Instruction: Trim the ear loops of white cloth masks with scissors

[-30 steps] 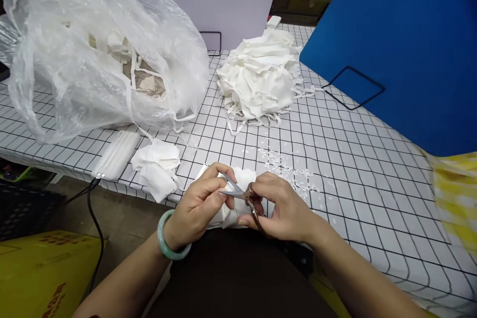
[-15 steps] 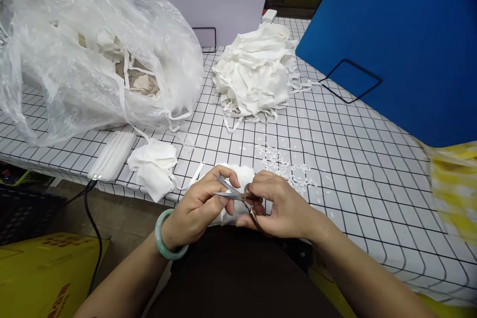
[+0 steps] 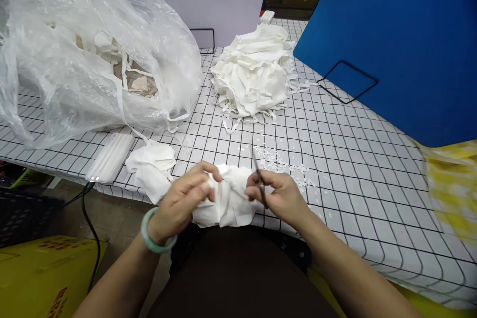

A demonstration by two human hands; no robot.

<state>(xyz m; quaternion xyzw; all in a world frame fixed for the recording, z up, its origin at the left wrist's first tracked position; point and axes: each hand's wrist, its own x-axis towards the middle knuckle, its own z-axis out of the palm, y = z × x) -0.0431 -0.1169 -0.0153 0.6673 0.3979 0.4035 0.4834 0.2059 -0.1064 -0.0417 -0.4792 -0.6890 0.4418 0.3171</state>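
My left hand point(image 3: 183, 199), with a green bangle on the wrist, grips the left side of a crumpled white fabric piece point(image 3: 228, 198) at the table's near edge. My right hand point(image 3: 280, 194) holds small scissors point(image 3: 259, 179), blades pointing up and away from the fabric, and its fingers touch the fabric's right side. Tiny white cuttings point(image 3: 283, 164) lie scattered on the grid just beyond my hands.
A grid-patterned table point(image 3: 354, 159) carries a large clear plastic bag point(image 3: 85, 54) of white pieces at left, a pile of white fabric pieces point(image 3: 255, 72) behind, another white piece point(image 3: 151, 169), and a white ribbed block point(image 3: 110, 156) with a cable. A blue board point(image 3: 395, 39) stands right.
The scissors have swung from lying across the fabric, blades toward my left hand, to pointing up. My left hand has shifted left and now grips the fabric, which is more exposed.
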